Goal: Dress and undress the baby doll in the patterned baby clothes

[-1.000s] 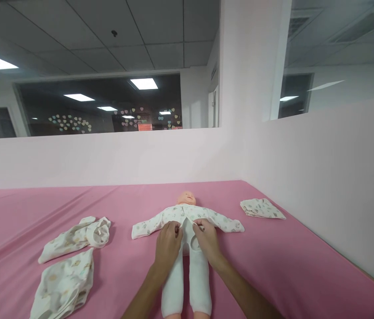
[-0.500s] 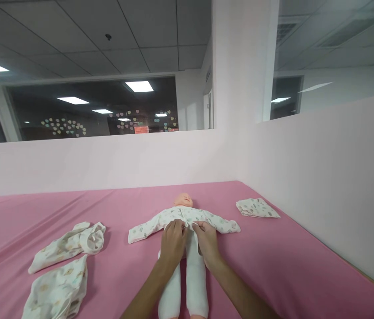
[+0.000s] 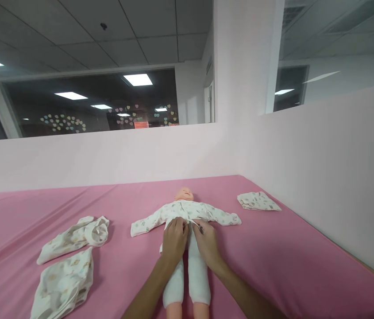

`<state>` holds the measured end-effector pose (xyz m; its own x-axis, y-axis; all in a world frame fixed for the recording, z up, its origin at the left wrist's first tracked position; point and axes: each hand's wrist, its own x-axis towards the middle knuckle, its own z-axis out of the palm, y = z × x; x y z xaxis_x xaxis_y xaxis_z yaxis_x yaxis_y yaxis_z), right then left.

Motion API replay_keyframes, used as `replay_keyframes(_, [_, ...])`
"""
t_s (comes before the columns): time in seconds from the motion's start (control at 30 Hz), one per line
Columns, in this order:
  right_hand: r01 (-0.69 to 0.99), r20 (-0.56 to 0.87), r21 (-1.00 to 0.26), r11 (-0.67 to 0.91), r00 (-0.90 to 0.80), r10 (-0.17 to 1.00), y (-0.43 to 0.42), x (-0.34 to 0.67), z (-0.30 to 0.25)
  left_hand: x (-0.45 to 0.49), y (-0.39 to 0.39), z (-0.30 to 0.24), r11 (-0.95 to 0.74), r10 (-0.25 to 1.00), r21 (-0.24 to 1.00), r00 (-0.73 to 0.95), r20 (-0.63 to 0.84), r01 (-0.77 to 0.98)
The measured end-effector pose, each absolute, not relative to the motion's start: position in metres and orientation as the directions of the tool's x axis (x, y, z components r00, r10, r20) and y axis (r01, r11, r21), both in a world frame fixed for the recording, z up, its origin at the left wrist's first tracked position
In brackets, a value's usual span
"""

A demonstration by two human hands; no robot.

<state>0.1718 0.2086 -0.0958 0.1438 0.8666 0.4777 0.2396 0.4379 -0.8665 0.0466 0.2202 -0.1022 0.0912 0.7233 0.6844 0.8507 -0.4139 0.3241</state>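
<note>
A baby doll [image 3: 184, 193] lies on its back, its arms spread out to both sides. It wears a white patterned long-sleeved shirt [image 3: 193, 208] and white leggings [image 3: 198, 277]; bare lower legs show below the cuffs. At the doll's waist, my left hand [image 3: 175, 239] pinches the left side of the shirt's front. Close beside it, my right hand [image 3: 206, 241] has its fingers closed on a thin white strip or edge at the shirt's front. Whether this is a tie or the hem I cannot tell. My fingers partly hide the shirt's lower front.
A pink sheet [image 3: 273, 261] covers the surface. Two bundles of patterned baby clothes, an upper one [image 3: 70, 239] and a lower one [image 3: 63, 283], lie at the left. A folded patterned cloth [image 3: 259, 201] lies at the right, near the white wall [image 3: 333, 173].
The view has tipped down slightly, so more of the doll's lower legs shows. My right fingers have shifted a little at the shirt's front edge; both hands stay at the waist.
</note>
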Motion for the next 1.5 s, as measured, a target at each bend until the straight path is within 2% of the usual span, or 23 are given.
replay_keyframes(0.2, [0.269,0.494,-0.851,0.451,0.118,0.861,0.2079,0.1717,-0.0959,0.0456,0.2194,-0.1018,-0.421,0.733,0.379,0.063,0.677,0.824])
replay_keyframes(0.4, [0.265,0.526,-0.831,0.489,0.085,0.847,0.2092,0.1693,-0.0968,0.0462,0.2179,-0.0985,-0.405,0.741,0.379,0.056,0.669,0.832])
replay_keyframes(0.6, [0.252,0.557,-0.812,0.526,0.068,0.828,0.204,0.1698,-0.0955,0.0451,0.2183,-0.0977,-0.353,0.798,0.398,0.05,0.6,0.847])
replay_keyframes(0.87, [0.166,0.487,-0.868,0.468,0.095,0.868,0.2039,0.1699,-0.0938,0.0426,0.2183,-0.095,-0.4,0.808,0.536,0.01,0.589,0.743])
replay_keyframes(1.0, [0.136,0.47,-0.88,0.456,0.107,0.876,0.2034,0.1717,-0.0927,0.041,0.2174,-0.094,-0.409,0.809,0.566,-0.002,0.588,0.716])
replay_keyframes(1.13, [0.128,0.462,-0.884,0.449,0.101,0.881,0.2034,0.1736,-0.0931,0.0391,0.2175,-0.0943,-0.421,0.808,0.555,0.018,0.59,0.718])
replay_keyframes(1.5, [0.147,0.478,-0.872,0.466,0.057,0.876,0.2055,0.1729,-0.0949,0.0404,0.2174,-0.0986,-0.454,0.78,0.432,0.114,0.615,0.779])
